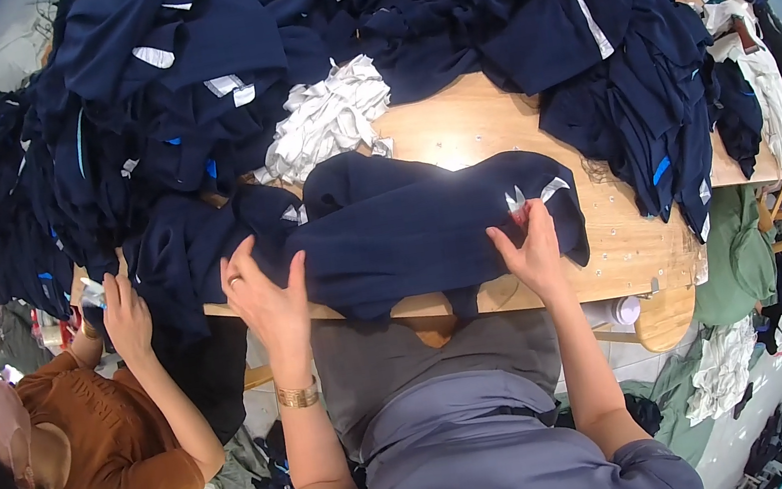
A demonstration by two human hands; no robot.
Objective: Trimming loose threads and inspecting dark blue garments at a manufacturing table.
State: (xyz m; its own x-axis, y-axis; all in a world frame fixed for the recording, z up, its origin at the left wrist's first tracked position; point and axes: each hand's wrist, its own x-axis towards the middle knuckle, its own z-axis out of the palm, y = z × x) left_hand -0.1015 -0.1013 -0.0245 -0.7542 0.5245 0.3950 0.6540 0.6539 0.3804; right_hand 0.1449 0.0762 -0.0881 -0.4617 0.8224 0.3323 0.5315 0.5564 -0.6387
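A navy blue garment (400, 238) lies spread across the near part of the table in front of me. My left hand (268, 298) is at its left part, with thumb and fingers apart and nothing seen between them. My right hand (535, 248) is over the right end of the garment. Its fingers close on small thread snips (516, 203), whose pale pointed blades and a bit of red show above the fingertips. A white strip (554, 188) shows on the cloth beside the snips. Whether my left fingertips press the cloth is hard to tell.
A heap of white cloth pieces (332, 117) sits beyond the garment on the wooden table (455, 129). Navy garments (171, 55) are piled high at the far left, with another pile (581, 24) at the far right. To my left works a person in a brown shirt (117, 437).
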